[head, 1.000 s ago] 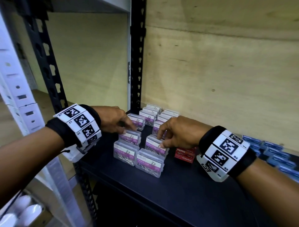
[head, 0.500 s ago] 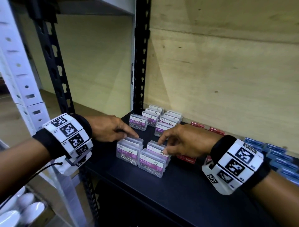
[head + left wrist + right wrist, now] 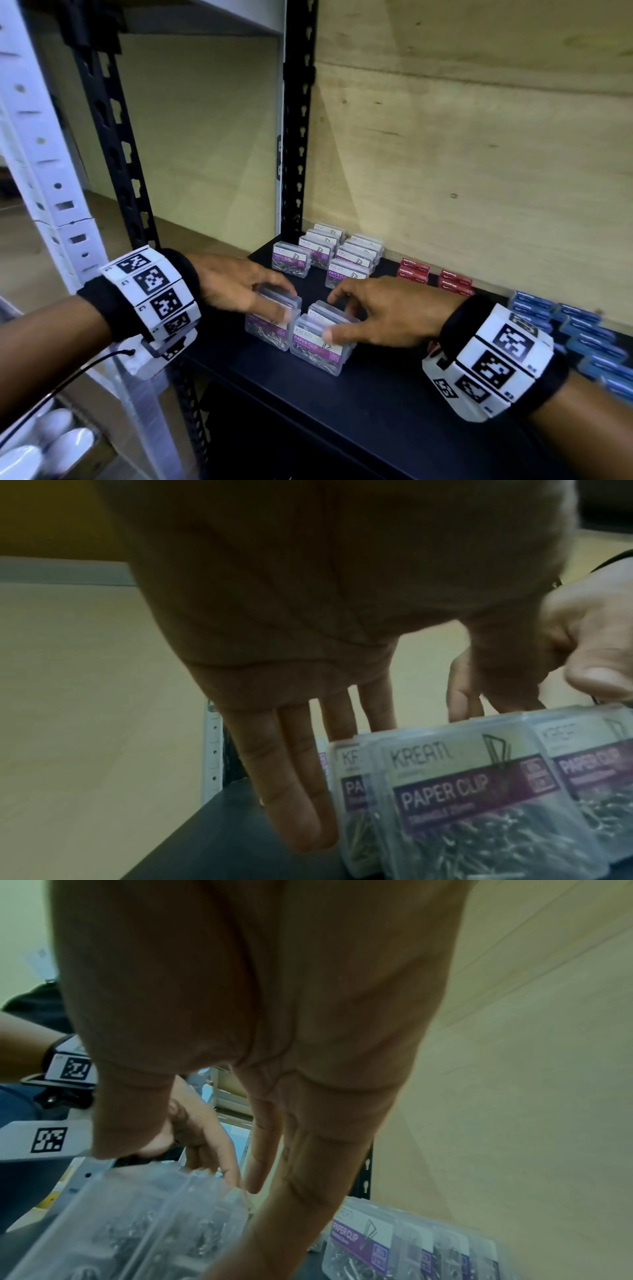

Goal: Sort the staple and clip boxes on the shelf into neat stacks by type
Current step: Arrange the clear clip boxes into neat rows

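Note:
Clear paper clip boxes with purple labels stand on the black shelf (image 3: 359, 411). My left hand (image 3: 286, 305) pinches the left front pair of boxes (image 3: 263, 330), fingers over the top and thumb on the front face. Beside it, my right hand (image 3: 330, 315) pinches the right front pair (image 3: 317, 351), thumb on the front label and index finger behind. The left wrist view shows the front label (image 3: 462, 799) close up. More paper clip boxes (image 3: 329, 255) stand in two rows at the back. Red staple boxes (image 3: 412, 270) and blue boxes (image 3: 582, 329) lie to the right.
A black slotted upright (image 3: 294, 137) stands at the shelf's back left corner, another (image 3: 113, 154) at the front left. A plywood wall (image 3: 479, 171) closes the back. Bare shelf surface lies in front of the held boxes.
The front boxes, first spread with gaps, now stand pressed together in two pairs. Both hands have shifted from touching them to pinching a pair each.

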Action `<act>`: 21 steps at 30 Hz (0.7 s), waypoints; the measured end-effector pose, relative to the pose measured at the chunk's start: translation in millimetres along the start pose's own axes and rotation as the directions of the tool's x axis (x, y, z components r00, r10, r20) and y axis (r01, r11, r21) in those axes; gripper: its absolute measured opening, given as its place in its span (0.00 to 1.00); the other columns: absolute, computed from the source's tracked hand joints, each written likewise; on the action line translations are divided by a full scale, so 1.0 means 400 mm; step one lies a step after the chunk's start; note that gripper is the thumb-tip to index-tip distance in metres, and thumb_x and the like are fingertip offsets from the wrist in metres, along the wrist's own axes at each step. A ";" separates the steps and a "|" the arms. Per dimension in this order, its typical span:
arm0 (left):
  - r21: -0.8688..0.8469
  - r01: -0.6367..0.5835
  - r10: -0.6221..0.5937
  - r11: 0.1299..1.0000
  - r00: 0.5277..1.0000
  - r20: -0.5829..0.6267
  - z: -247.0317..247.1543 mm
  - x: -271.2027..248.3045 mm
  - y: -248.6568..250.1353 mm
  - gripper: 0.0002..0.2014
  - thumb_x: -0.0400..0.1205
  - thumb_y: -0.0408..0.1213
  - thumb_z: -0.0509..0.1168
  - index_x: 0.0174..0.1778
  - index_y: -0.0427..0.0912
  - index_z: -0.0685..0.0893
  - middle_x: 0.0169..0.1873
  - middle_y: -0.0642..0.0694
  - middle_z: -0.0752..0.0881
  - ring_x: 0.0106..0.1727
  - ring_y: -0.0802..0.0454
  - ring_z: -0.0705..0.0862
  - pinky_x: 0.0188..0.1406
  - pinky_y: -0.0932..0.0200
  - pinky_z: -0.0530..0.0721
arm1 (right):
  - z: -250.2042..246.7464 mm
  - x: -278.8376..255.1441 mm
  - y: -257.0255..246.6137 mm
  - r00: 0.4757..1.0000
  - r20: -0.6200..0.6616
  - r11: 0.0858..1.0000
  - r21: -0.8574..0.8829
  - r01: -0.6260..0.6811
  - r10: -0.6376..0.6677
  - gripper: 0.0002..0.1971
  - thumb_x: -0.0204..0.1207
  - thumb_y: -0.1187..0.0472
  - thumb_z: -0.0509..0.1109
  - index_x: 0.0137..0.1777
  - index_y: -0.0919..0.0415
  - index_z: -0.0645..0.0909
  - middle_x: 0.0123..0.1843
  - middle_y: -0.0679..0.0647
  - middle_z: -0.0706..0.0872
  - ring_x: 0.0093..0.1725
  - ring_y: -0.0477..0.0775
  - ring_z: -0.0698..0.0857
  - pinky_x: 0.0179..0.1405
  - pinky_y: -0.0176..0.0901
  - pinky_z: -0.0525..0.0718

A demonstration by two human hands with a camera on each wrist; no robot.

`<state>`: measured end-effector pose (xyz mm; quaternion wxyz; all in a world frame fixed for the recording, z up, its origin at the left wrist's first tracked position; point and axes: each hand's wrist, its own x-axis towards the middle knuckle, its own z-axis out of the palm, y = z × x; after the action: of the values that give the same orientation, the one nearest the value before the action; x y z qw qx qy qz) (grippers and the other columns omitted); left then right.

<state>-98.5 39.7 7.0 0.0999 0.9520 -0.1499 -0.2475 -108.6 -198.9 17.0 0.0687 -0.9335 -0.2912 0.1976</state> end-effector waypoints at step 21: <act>0.118 -0.032 0.041 0.993 0.996 -0.075 0.022 0.020 0.014 0.37 0.69 0.49 0.79 0.73 0.60 0.71 0.63 0.59 0.80 0.61 0.60 0.79 0.52 0.67 0.74 | 0.025 0.012 -0.032 1.000 0.007 0.997 -0.070 -0.021 0.021 0.39 0.74 0.36 0.71 0.81 0.46 0.61 0.72 0.51 0.80 0.66 0.53 0.81 0.65 0.51 0.81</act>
<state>-97.8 30.7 -2.4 0.0544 0.9622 -0.1774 -0.1992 -115.6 -185.6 9.4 0.0325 -0.9375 -0.2885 0.1917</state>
